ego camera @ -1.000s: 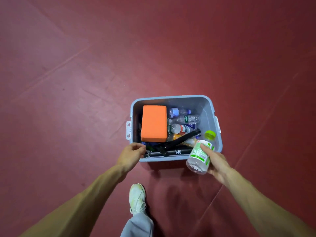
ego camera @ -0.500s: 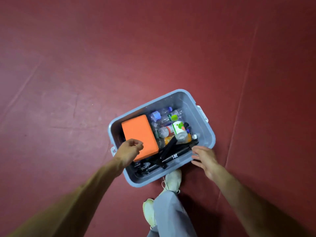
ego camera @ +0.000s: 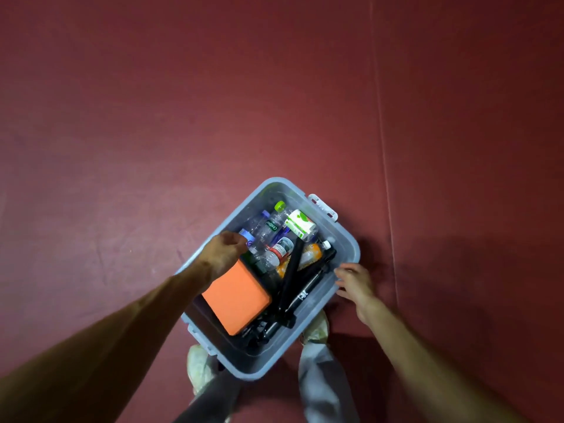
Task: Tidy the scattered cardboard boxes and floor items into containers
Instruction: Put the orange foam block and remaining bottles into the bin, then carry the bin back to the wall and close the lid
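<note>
Both our arms are bare and come in from the bottom corners toward frame centre. Left arm (ego camera: 122, 337) is stretched long. Left grip (ego camera: 224, 254) is back-up, its fingers curled under and hidden. Right arm (ego camera: 427, 352) is shorter. Right grip (ego camera: 355, 285) sits right of centre, fingers loose and spread, pointing left.

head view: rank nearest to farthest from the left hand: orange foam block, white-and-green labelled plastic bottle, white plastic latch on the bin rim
1. Orange foam block, right against the left hand, on its near side.
2. White-and-green labelled plastic bottle, farther in, to the right.
3. White plastic latch, beyond that bottle, outermost.
</note>
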A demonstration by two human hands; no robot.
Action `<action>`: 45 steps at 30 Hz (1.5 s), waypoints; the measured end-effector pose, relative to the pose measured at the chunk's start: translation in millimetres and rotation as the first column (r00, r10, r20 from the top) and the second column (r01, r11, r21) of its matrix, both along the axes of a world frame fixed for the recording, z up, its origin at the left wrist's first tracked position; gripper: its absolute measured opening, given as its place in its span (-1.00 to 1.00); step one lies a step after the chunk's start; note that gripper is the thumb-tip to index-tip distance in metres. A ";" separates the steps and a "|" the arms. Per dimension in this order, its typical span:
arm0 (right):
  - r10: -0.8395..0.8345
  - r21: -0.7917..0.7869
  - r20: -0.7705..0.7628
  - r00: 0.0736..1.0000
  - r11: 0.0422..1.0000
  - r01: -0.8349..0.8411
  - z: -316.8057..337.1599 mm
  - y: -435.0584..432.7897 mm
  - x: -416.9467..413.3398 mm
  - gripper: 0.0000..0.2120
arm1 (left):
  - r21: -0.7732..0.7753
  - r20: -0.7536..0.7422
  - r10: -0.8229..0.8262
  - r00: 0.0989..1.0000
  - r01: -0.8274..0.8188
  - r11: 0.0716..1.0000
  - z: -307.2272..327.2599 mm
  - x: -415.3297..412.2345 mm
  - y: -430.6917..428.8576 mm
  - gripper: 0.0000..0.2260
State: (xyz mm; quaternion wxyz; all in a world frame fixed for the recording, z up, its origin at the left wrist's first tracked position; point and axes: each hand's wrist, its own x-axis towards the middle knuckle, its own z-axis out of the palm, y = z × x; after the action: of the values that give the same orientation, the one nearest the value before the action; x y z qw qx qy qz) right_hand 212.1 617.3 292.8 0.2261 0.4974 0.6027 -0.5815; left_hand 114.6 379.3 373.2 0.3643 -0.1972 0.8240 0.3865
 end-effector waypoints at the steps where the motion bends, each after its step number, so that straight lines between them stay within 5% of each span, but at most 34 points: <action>1: -0.015 0.025 0.009 1.000 1.000 0.015 -1.8 -5.3 0.7 -0.83 | 0.011 0.003 -0.002 1.000 0.002 1.000 -3.5 -6.0 -0.8 -0.85; 8: -0.116 0.171 0.135 0.984 0.981 0.092 -52.6 -61.2 46.6 -0.68 | 0.037 0.019 -0.183 0.983 0.183 0.982 -47.0 -26.4 -43.2 -0.89; 10: -0.157 0.175 0.192 0.969 0.977 0.123 -77.9 -78.4 62.9 -0.78 | 0.013 -0.006 -0.276 0.961 0.276 0.961 -61.9 -31.8 -60.5 -0.92; 16: -0.333 0.341 0.280 0.900 0.911 0.230 -130.2 -140.6 90.8 -0.70 | -0.119 -0.016 -0.459 0.889 0.454 0.883 -141.2 -32.9 -109.8 -0.67; 19: -0.453 0.337 0.237 0.860 0.868 0.364 -160.8 -158.1 108.1 -0.54 | -0.184 -0.020 -0.442 0.897 0.431 0.883 -186.3 -25.1 -120.1 -0.53; 24: -0.360 0.485 0.200 0.911 0.845 0.227 -201.4 -169.2 124.2 -0.71 | -0.202 -0.103 -0.331 0.938 0.306 0.930 -271.0 -22.9 -138.4 -0.47; 33: -0.368 0.540 0.194 0.910 0.814 0.214 -144.6 -149.7 117.6 -0.67 | -0.348 -0.161 -0.369 0.916 0.297 0.889 -194.9 -34.8 -118.8 -0.76; 45: -0.253 0.609 0.140 0.957 0.785 0.118 134.5 -160.0 70.8 -0.69 | -0.221 -0.180 -0.234 0.955 0.192 0.956 65.6 -60.5 -151.4 -0.75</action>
State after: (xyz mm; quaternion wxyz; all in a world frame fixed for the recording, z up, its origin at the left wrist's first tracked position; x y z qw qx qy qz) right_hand 282.9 457.3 427.2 0.0641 0.6598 0.6741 -0.3258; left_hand 54.1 227.9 438.8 0.2955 -0.1019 0.9084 0.2777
